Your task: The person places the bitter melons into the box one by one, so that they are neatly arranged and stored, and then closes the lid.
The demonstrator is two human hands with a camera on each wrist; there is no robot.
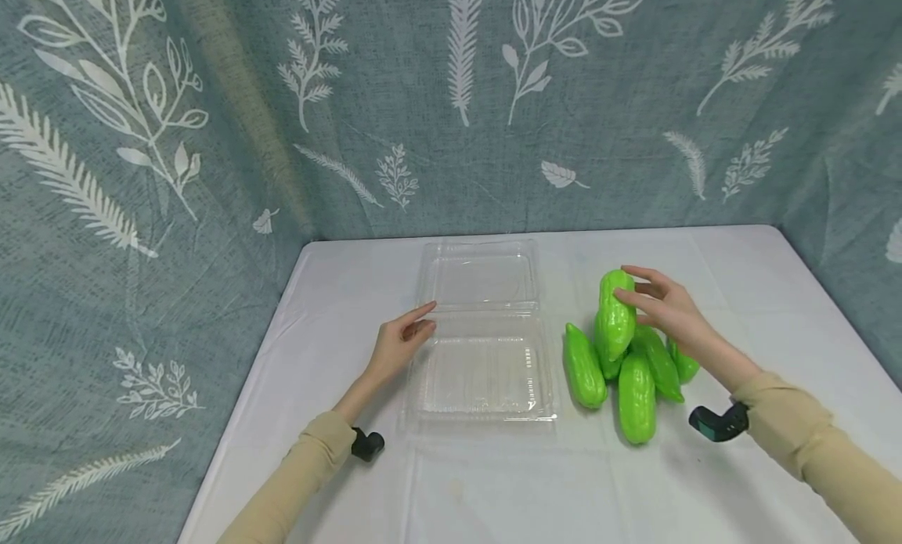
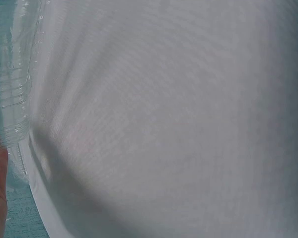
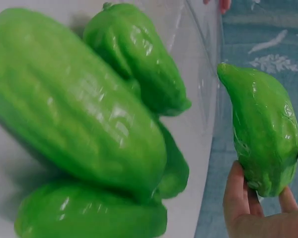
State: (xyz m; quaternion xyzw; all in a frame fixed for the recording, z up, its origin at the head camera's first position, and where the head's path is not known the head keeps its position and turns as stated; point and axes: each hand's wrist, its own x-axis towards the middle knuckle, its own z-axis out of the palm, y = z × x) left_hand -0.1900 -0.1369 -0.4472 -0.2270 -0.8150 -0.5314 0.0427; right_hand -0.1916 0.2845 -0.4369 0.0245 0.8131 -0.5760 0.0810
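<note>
Right hand point(image 1: 665, 309) gripping green gourd point(image 1: 617, 315) lifted over the pile point(image 1: 630, 380); left hand point(image 1: 400, 342), fingers relaxed, touching left edge of clear clamshell box point(image 1: 486, 372).

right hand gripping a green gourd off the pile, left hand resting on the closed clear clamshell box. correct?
Not quite: the clamshell box is open, its lid laid flat behind the tray, as the head view shows. The right hand does grip a green gourd and the left hand rests at its edge.

No readable text, label, brand or number shows anywhere (the backdrop carries only leaf prints).
</note>
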